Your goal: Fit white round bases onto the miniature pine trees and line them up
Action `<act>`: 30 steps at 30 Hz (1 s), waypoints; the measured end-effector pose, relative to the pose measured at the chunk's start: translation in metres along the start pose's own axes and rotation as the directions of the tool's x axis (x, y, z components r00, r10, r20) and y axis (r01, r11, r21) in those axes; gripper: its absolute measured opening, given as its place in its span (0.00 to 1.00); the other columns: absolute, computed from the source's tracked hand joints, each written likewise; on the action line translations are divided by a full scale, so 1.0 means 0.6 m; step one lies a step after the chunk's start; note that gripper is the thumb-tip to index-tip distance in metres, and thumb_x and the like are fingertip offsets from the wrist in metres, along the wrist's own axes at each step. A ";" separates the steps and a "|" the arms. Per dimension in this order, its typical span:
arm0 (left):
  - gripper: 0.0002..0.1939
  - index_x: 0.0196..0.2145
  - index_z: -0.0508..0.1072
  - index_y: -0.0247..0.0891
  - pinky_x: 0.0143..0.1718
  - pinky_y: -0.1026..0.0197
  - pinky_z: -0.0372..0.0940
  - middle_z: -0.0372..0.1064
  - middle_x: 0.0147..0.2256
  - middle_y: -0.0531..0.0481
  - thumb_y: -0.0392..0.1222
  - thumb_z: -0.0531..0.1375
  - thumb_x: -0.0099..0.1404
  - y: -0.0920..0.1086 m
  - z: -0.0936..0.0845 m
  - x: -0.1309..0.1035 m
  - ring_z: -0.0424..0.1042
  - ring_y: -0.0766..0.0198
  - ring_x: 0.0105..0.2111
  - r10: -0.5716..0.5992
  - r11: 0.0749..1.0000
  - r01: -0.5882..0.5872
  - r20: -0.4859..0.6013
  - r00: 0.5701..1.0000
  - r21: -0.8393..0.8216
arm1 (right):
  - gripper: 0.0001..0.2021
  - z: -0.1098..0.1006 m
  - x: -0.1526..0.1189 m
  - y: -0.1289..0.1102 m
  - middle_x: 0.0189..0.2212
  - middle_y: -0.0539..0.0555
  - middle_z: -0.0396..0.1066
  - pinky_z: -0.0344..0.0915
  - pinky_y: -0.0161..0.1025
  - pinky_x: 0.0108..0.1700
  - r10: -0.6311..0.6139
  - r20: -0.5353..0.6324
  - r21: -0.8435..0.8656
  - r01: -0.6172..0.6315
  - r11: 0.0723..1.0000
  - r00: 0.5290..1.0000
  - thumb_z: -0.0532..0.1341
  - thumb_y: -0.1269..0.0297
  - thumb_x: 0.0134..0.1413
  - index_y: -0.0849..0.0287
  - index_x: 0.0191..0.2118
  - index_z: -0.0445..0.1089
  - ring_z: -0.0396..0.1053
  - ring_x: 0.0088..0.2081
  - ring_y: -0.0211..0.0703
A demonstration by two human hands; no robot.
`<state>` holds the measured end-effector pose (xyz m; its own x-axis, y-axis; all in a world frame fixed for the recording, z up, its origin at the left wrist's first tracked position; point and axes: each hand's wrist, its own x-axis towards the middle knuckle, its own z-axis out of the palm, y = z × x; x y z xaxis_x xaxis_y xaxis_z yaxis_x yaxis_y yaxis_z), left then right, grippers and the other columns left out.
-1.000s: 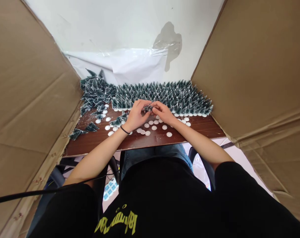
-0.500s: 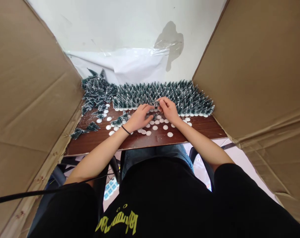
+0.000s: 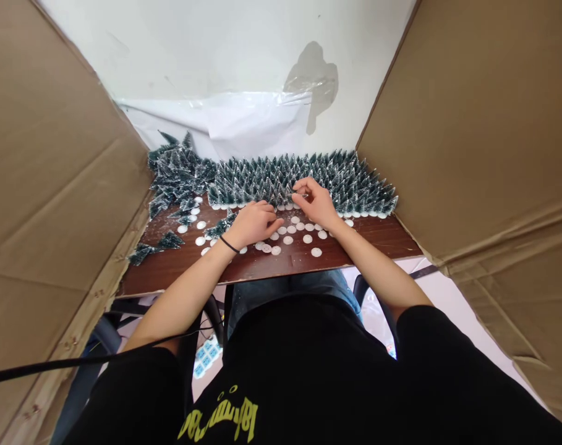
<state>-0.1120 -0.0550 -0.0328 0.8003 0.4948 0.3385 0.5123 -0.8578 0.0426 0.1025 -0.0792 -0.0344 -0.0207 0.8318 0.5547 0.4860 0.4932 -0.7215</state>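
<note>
Where our trees (image 3: 262, 176) stand, we go gently

We seem to be neatening their front row on the table (image 3: 169, 275). Our right hand (image 3: 318, 201) half curls there; our left hand (image 3: 253, 224) bends loosely near white discs (image 3: 287, 240). We can't tell if either holds anything. Next calls for light touching.

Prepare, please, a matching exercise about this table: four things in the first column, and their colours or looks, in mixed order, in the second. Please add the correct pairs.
Things:
1. Small round discs
2. Table
3. Shirt
4. Miniature trees

Looks:
A. Black with yellow print
B. Green, dusted with white
C. Reddish brown
D. Plain white

Right pairs: 1-D, 2-C, 3-A, 4-B
</note>
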 end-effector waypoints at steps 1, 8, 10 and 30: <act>0.27 0.23 0.75 0.36 0.38 0.53 0.63 0.71 0.27 0.43 0.51 0.50 0.73 0.001 -0.004 0.000 0.68 0.56 0.34 -0.015 1.000 0.015 0.005 1.000 0.011 | 0.13 -0.009 0.002 0.000 0.28 0.48 0.69 0.59 0.37 0.33 -0.013 0.023 -0.063 0.015 0.998 1.000 0.61 0.51 0.59 0.55 0.37 0.69 0.62 0.27 0.38; 0.23 0.34 0.78 0.38 0.43 0.53 0.62 0.75 0.37 0.43 0.54 0.51 0.73 0.013 0.007 0.001 0.69 0.55 0.40 0.060 0.998 -0.060 0.001 0.998 -0.023 | 0.12 -0.052 0.007 0.004 0.39 0.57 0.77 0.60 0.44 0.44 -0.111 0.225 -0.498 0.212 0.841 0.968 0.54 0.62 0.65 0.57 0.39 0.75 0.69 0.42 0.50; 0.22 0.42 0.79 0.39 0.49 0.51 0.62 0.75 0.44 0.42 0.54 0.50 0.74 0.017 0.015 0.000 0.69 0.54 0.45 0.096 0.995 -0.095 0.017 0.995 -0.040 | 0.13 -0.057 0.006 0.006 0.39 0.58 0.78 0.59 0.45 0.45 -0.127 0.293 -0.550 0.275 0.788 0.948 0.53 0.65 0.65 0.57 0.40 0.76 0.68 0.44 0.52; 0.25 0.61 0.71 0.42 0.59 0.45 0.57 0.69 0.60 0.42 0.54 0.50 0.74 0.019 0.031 0.001 0.62 0.47 0.60 0.092 0.991 -0.069 0.210 0.973 -0.113 | 0.11 -0.049 0.008 0.005 0.30 0.56 0.74 0.53 0.47 0.47 -0.093 0.466 -0.533 0.363 0.764 0.880 0.58 0.66 0.63 0.57 0.37 0.79 0.65 0.41 0.50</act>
<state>-0.1001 -0.0620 -0.0495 0.8915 0.4322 0.1357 0.4174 -0.9001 0.1247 0.1296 -0.0812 -0.0217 -0.4708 0.8046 0.3619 0.8295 0.5434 -0.1290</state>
